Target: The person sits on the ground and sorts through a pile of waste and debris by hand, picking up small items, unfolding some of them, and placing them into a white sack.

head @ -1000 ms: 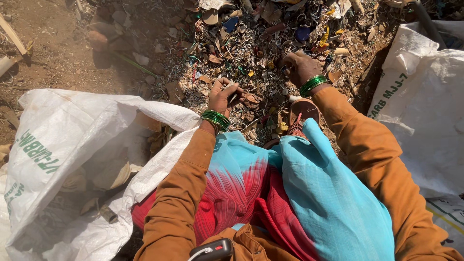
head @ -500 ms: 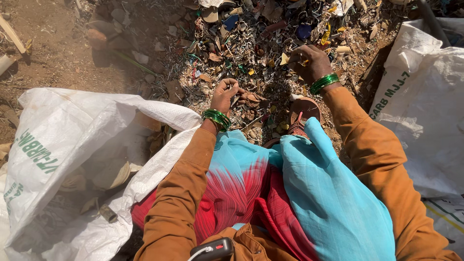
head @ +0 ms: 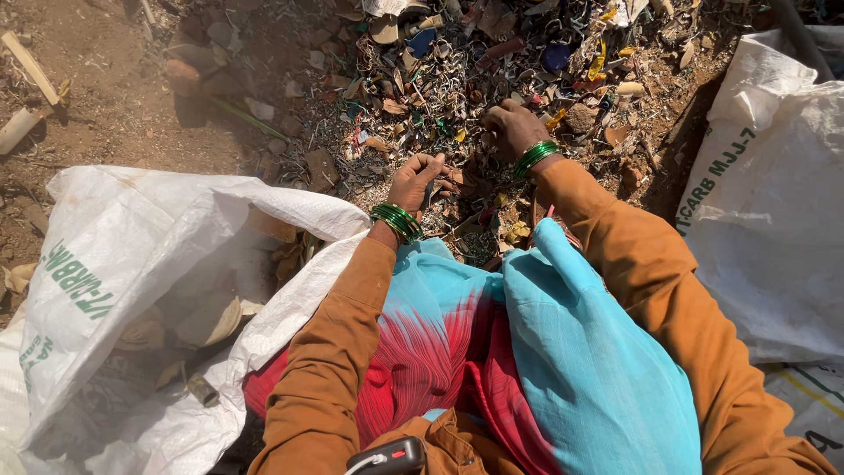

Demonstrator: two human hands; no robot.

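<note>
Scrap litter of mixed plastic and paper bits (head: 492,79) is spread across the upper middle of the frame. The left hand (head: 418,180) is held palm-up at its lower edge, fingers curled around small scraps. The right hand (head: 510,127) is pressed palm-down into the litter; its grip cannot be told. An open white woven sack (head: 132,264) lies at lower left.

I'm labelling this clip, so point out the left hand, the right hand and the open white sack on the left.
left hand (head: 420,179), head view, on the palm above the green bangles.
right hand (head: 512,127), head view, on the back of the hand.
open white sack (head: 114,229), head view, on its upper fold beside the opening.
</note>
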